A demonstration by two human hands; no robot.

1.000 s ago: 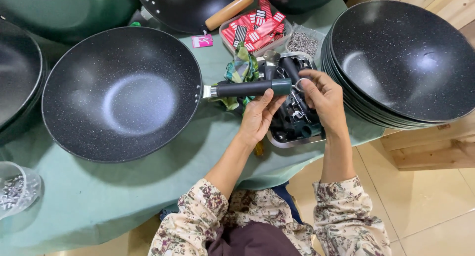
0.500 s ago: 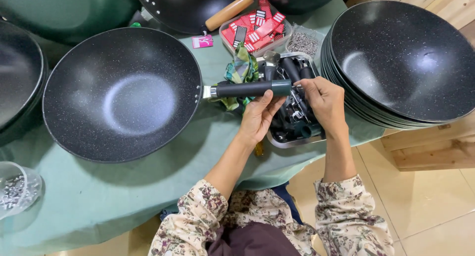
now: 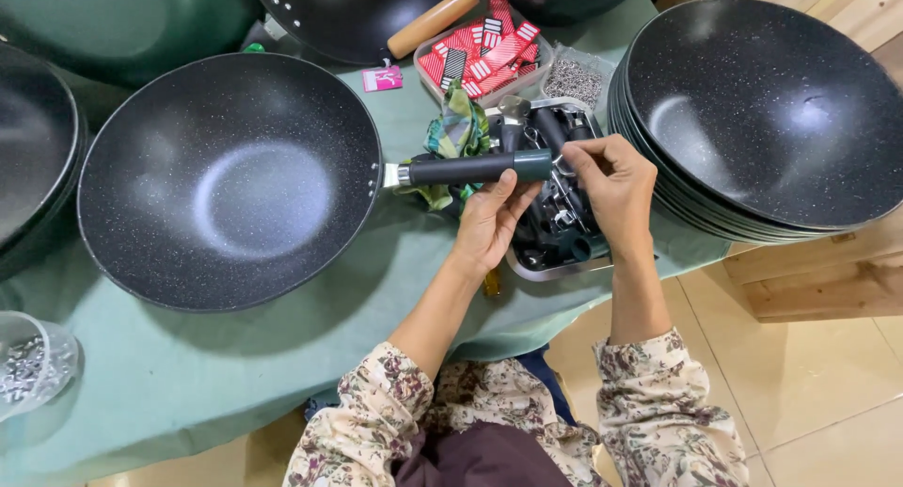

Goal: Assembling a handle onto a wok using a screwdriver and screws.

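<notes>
My left hand (image 3: 489,225) and right hand (image 3: 611,188) are bare, without gloves, rings or watch. Both forearms are uncovered; loose cream sleeves (image 3: 376,421) with a small floral print are pushed back to the elbows.

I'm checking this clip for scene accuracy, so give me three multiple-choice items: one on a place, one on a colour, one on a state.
1. Where does the stack of dark pans stand?
A. on the right of the table
B. on the floor
C. inside the tray

2. What colour is the tablecloth?
A. red
B. green
C. white

3. How is the wok handle held?
A. untouched
B. by both hands
C. by a co-worker

Answers: 1 A, it sits at the table's right edge. 2 B, the cloth is plainly green. 3 B, the left hand cradles it from below while the right hand pinches its end.
</notes>
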